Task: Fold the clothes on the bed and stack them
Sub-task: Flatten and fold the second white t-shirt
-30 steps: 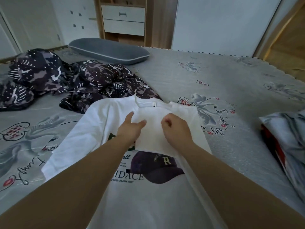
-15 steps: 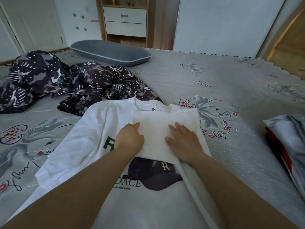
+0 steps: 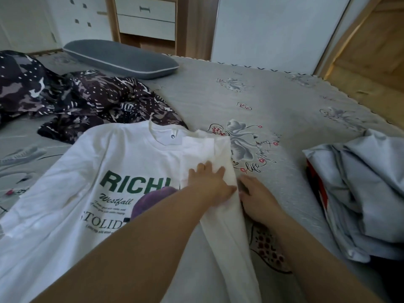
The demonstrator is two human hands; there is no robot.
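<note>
white wall (image 3: 273,29), wooden drawer unit (image 3: 145,18), grey pillow (image 3: 122,59)

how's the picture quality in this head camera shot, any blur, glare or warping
Head view: soft, dim daylight, no glare; wide-angle warping bows the wooden drawer unit and door frames; the left hand, flat on the white printed T-shirt, and the right hand on the grey floral bedsheet look slightly motion-blurred; shadows faint.

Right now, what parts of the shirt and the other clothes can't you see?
- White shirt, head view: the left arm hides the rest of the print; the bottom edge cuts off the hem.
- Right hand: fingertips tucked under the folded edge.
- Grey clothes: cut off by the right edge.
- Camouflage clothes: cut off by the left edge.
</note>
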